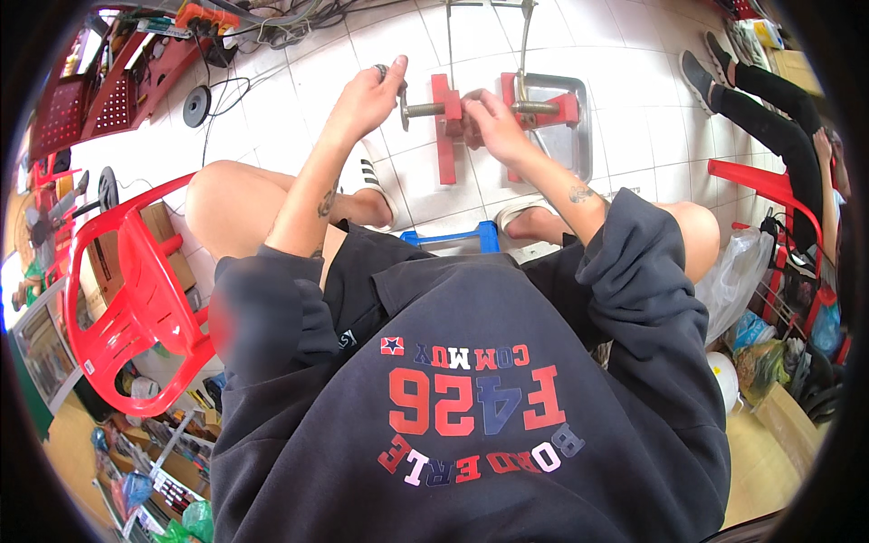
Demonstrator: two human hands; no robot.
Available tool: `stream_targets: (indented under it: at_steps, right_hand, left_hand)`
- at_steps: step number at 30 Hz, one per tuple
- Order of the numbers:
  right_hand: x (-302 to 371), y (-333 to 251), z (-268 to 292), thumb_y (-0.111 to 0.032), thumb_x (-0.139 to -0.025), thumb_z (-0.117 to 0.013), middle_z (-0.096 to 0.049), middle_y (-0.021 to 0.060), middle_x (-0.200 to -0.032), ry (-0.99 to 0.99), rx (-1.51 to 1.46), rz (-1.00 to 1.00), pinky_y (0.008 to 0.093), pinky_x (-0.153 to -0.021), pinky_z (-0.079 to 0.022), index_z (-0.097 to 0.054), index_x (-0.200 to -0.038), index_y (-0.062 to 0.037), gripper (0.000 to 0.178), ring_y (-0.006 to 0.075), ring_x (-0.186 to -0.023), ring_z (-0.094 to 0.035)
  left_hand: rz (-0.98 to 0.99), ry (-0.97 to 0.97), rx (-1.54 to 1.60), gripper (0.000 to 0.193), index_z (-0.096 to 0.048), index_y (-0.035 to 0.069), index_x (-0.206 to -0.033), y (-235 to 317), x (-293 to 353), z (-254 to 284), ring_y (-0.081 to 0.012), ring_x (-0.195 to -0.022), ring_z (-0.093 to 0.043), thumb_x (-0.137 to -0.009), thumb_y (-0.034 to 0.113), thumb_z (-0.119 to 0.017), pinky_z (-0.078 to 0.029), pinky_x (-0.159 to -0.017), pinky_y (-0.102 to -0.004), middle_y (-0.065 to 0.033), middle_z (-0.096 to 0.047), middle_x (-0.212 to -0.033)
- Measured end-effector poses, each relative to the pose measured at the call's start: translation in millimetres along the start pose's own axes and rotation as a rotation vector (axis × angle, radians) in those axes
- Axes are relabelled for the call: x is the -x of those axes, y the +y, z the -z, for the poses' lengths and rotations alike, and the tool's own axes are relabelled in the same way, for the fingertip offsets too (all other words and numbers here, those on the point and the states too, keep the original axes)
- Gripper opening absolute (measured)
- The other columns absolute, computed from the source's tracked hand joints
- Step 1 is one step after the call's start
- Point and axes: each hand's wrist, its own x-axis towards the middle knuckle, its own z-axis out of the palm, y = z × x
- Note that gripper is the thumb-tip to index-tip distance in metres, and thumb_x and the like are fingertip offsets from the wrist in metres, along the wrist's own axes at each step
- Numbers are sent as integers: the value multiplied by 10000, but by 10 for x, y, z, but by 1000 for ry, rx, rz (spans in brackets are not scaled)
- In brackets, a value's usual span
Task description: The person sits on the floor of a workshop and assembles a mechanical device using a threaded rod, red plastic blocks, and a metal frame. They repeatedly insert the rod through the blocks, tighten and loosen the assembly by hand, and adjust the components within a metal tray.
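A red metal vise (447,163) with a long threaded screw (424,110) stands on the tiled floor in front of my feet. The fingers of my right hand (493,122) are closed around the middle of the vise, at the screw between its red uprights. My left hand (367,98) is beside the upper end of the small crossbar handle (405,113) at the screw's left end. Its fingers are curled and its thumb points up. Something dark and ring-like shows at those fingers; what they grip is hidden.
A metal tray (584,154) lies under the vise's right side. Behind it rise thin metal rods (525,41). Red plastic chairs (118,348) flank me, and a blue stool (487,237) is beneath me. A black spool (196,107) and cables lie far left; another person's legs (765,104) are at right.
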Motion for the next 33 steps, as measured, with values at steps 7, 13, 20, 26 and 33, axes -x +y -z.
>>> stream_targets:
  at_steps: [7, 13, 20, 26, 33]
  right_hand:
    - [29, -253, -24, -471, -1058, -418, -584, 29, -760, -23, 173, -204, 274, -592, -499, -579, -1074, -33, 468, 120, -661, -605]
    - [10, -29, -4, -335, -1045, -492, -588, 25, -815, 45, 58, 37, 270, -577, -479, -566, -1109, -15, 335, 92, -677, -560]
    - [25, -168, -7, -316, -1033, -479, -611, 40, -864, -10, 204, -66, 255, -572, -463, -553, -1160, -1, 347, 88, -648, -550]
    - [86, -123, -64, -301, -993, -549, -620, 62, -897, 59, 33, 70, 264, -610, -487, -490, -1213, -4, 374, 96, -696, -567]
    - [33, -175, -24, -409, -983, -584, -641, 67, -895, 44, 147, 35, 250, -639, -491, -554, -1142, -14, 427, 108, -728, -604]
  left_hand:
    - [45, -9, -42, 864, -689, -85, -1140, -61, -5, -17, -250, -827, -692, -1007, 699, -353, -537, -816, -362, -214, -722, -969]
    - [59, -15, -84, 885, -689, -81, -1153, -4, 17, -48, -253, -787, -697, -1003, 715, -331, -536, -815, -370, -221, -705, -898]
    - [47, -24, -94, 895, -692, -80, -1155, 4, 21, -49, -254, -776, -684, -995, 726, -335, -535, -806, -374, -196, -696, -837]
    - [73, 6, -95, 904, -700, -75, -1140, -63, -7, -49, -238, -757, -675, -983, 742, -344, -531, -780, -361, -182, -695, -829]
    - [74, -9, -124, 904, -697, -75, -1137, -23, 18, -74, -235, -735, -667, -981, 743, -344, -531, -769, -366, -173, -695, -843]
